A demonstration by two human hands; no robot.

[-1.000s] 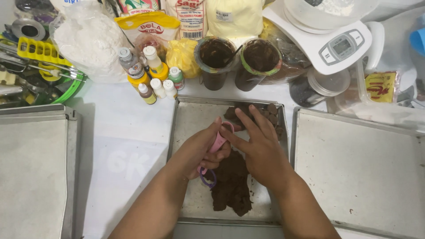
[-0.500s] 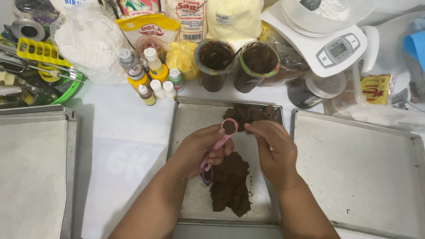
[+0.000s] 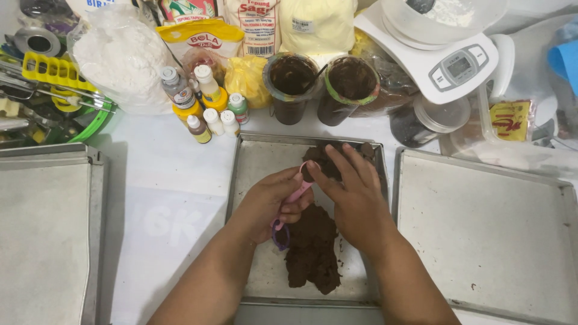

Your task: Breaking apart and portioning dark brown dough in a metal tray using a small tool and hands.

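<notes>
My left hand (image 3: 272,202) grips a pink measuring spoon (image 3: 293,195) over the middle metal tray (image 3: 253,162); a purple spoon (image 3: 280,235) on the same ring hangs below my palm. My right hand (image 3: 355,195) presses its fingers onto the dough in the spoon's bowl. A lump of dark brown dough (image 3: 313,250) lies on the tray beneath both hands. Smaller dough pieces (image 3: 365,150) sit at the tray's far right corner.
Bare metal trays lie at the left (image 3: 42,235) and right (image 3: 487,229). Behind stand small colouring bottles (image 3: 205,105), two cups of dark mix (image 3: 322,87), a white kitchen scale (image 3: 445,60), flour bags (image 3: 123,57) and a green basket of tools (image 3: 48,96).
My left hand has raised the pink spoon towards the tray's far end. My right hand lifted off, then came back down over the spoon's bowl and the dough.
</notes>
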